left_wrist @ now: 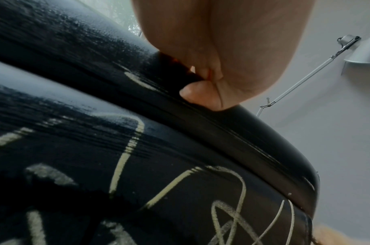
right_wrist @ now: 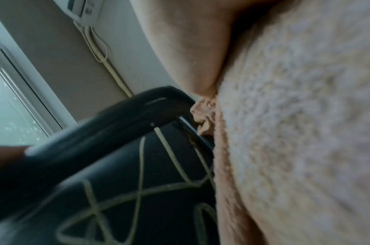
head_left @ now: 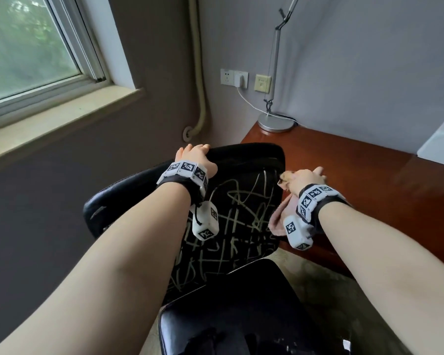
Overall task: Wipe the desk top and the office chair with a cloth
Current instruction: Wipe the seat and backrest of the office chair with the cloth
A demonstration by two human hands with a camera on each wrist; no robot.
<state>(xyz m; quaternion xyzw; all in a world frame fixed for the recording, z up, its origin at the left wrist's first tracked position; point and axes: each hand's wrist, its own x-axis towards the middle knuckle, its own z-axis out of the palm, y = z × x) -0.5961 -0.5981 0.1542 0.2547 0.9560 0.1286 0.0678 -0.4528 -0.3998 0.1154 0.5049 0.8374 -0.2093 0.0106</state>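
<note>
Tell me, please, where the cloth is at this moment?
In the head view the pink cloth is in the right hand, at the right edge of the chair back, beside the desk.

Cloth (head_left: 280, 221) mostly hidden under right hand (head_left: 306, 179)

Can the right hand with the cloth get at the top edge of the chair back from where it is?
Probably yes. The right hand holds the cloth against the backrest's right edge, just below the top edge of the chair back. Only the left hand gripping the top's left end is in the way.
</note>
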